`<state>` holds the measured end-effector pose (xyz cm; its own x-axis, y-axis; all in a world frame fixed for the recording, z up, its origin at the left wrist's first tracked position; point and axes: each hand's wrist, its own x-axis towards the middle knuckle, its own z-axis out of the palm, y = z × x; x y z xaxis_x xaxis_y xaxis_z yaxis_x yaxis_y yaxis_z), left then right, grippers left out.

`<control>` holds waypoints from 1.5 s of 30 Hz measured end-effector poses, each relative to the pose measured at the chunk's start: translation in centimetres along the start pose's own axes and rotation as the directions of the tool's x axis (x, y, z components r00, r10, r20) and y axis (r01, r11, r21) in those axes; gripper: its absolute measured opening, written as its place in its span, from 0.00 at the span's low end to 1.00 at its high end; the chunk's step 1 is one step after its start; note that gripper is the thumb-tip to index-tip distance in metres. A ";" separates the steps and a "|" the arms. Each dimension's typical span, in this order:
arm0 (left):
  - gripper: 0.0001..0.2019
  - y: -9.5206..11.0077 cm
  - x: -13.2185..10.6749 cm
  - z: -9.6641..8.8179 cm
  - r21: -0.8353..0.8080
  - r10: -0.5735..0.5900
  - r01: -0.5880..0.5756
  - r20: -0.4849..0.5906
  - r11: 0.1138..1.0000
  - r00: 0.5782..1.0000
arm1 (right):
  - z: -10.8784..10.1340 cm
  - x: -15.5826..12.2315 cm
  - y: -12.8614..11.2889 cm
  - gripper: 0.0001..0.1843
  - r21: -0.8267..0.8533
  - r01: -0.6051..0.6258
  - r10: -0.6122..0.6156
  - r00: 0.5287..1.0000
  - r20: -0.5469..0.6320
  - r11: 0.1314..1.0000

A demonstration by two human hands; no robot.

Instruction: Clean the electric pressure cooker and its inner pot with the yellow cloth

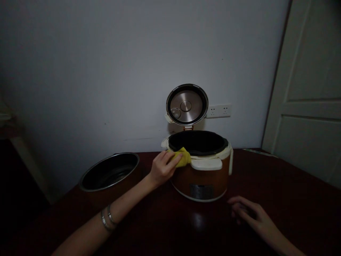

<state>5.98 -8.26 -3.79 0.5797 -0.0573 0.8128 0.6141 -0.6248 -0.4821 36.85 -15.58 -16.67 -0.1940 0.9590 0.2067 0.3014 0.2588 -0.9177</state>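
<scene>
My left hand (163,167) pinches a yellow cloth (181,157) against the front left of a rice cooker's cream rim. The rice cooker (183,181) has a brown body, a white front latch piece (206,164) and a dark interior. Its round lid (191,103) is raised, showing a metal inner plate. To the right of the cooker, low over the table, is my right hand (247,211), with fingers loosely bent, thumb and forefinger apart, and no visible object in it.
A round dark pot (109,174) with a metal rim stands left of the cooker, beside my left forearm. Behind the dark red table (255,177) is a pale wall with a power socket (218,111). A panelled door (311,106) is at the right.
</scene>
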 end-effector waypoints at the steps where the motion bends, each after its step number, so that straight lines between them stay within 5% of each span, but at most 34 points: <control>1: 0.16 0.2 -0.3 0.3 -0.013 0.000 -0.001 -0.017 1.000 1.000 | 0.0 0.0 0.0 0.24 0.004 0.002 -0.002 1.000 -0.002 1.000; 12: 0.18 0.4 -2.8 0.7 -0.026 0.086 -0.086 -0.001 0.996 0.996 | -0.1 -0.3 1.1 0.23 0.046 0.035 -0.038 0.997 0.066 0.998; 15: 0.16 1.8 -5.2 1.0 -0.062 0.152 -0.145 0.138 0.988 0.979 | 0.0 -0.3 1.1 0.22 0.030 0.037 -0.039 0.996 0.077 0.999; 21: 0.16 4.0 -8.8 -0.1 -0.121 0.270 -0.242 0.449 0.963 0.852 | 0.1 -0.3 1.5 0.20 0.026 0.043 -0.045 0.996 0.078 0.999; 28: 0.19 -0.2 -4.4 -1.5 0.086 0.029 -0.044 0.172 0.995 0.985 | 0.1 -0.4 1.0 0.17 0.028 0.046 -0.048 0.996 0.069 0.999; 32: 0.20 1.1 -5.2 0.3 0.049 0.136 -0.146 0.168 0.988 0.976 | 0.1 -0.4 0.6 0.17 0.029 0.038 -0.040 0.997 0.062 0.999; 35: 0.19 4.3 -7.7 1.3 -0.058 0.274 -0.269 0.296 0.961 0.915 | 0.2 -0.5 0.6 0.17 0.008 0.048 -0.049 0.996 0.073 0.999; 39: 0.19 6.7 -7.9 0.7 -0.103 0.278 -0.259 0.439 0.960 0.855 | 0.2 -0.5 0.4 0.15 0.000 0.075 -0.075 0.994 0.082 0.997; 45: 0.19 5.9 -2.5 0.3 0.096 0.199 -0.231 0.269 0.968 0.943 | 0.0 -0.6 0.4 0.14 0.033 0.064 -0.065 0.996 0.055 0.997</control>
<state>8.33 -11.62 -8.72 0.8123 0.0312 0.5824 0.5118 -0.5170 -0.6861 37.04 -16.04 -17.15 -0.2648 0.9321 0.2472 0.2576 0.3154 -0.9133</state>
